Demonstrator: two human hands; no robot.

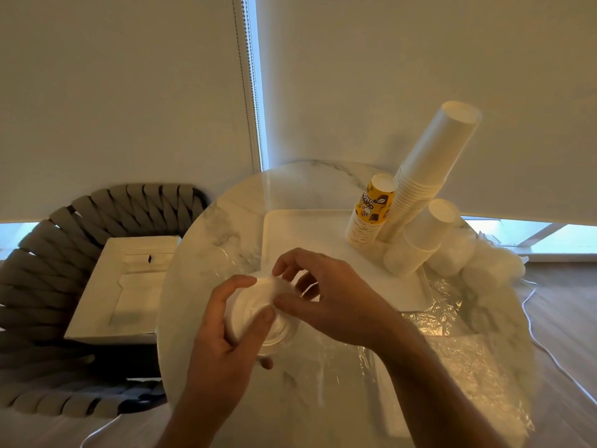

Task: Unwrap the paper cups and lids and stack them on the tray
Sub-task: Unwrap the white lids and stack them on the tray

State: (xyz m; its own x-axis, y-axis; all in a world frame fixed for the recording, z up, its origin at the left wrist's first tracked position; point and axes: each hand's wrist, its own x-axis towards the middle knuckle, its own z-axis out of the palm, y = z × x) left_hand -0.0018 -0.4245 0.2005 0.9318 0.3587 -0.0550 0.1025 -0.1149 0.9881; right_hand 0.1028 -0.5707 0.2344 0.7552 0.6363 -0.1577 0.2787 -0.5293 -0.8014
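Lids (258,315), 1 wrapped stack in both hands' grip; 3 cup stacks (420,189) on 1 tray (290,234).

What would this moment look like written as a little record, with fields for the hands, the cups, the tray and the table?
left hand: grips a stack of white lids from the side
right hand: fingertips pinch the stack's top edge
tray: white, square, on the marble table
tall white cup stack: upside down on the tray
yellow printed cup stack: upside down on the tray, left of the tall one
short white cup stack: upside down on the tray, nearest the right edge
clear plastic wrap: crumpled on the table
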